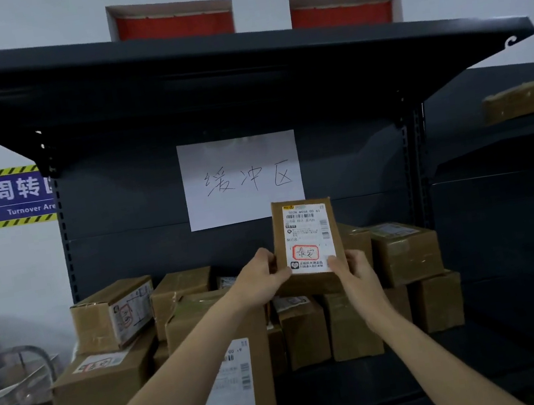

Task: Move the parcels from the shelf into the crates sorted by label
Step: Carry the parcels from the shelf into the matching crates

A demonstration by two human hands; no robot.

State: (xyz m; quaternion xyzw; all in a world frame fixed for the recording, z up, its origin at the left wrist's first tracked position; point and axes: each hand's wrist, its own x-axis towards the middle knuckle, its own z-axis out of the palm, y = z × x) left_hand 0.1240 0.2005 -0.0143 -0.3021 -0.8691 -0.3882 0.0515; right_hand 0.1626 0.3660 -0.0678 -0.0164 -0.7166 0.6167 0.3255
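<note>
I hold a small brown cardboard parcel (300, 228) upright above the shelf, its white shipping label with a red-circled handwritten mark facing me. My left hand (261, 281) grips its lower left edge and my right hand (355, 272) grips its lower right corner. Below and around it, several more brown parcels are piled on the dark shelf board (355, 383), among them a large one at the front (230, 381) with a red-marked label and one at the right (404, 251). No crate is in view.
A dark metal shelf unit with an upper board (238, 64) overhangs the parcels; a handwritten paper sheet (241, 178) hangs on its back panel. Two red-lined boxes (173, 22) stand on top. A metal cart frame (13, 372) is at the left, another shelf (515, 182) at the right.
</note>
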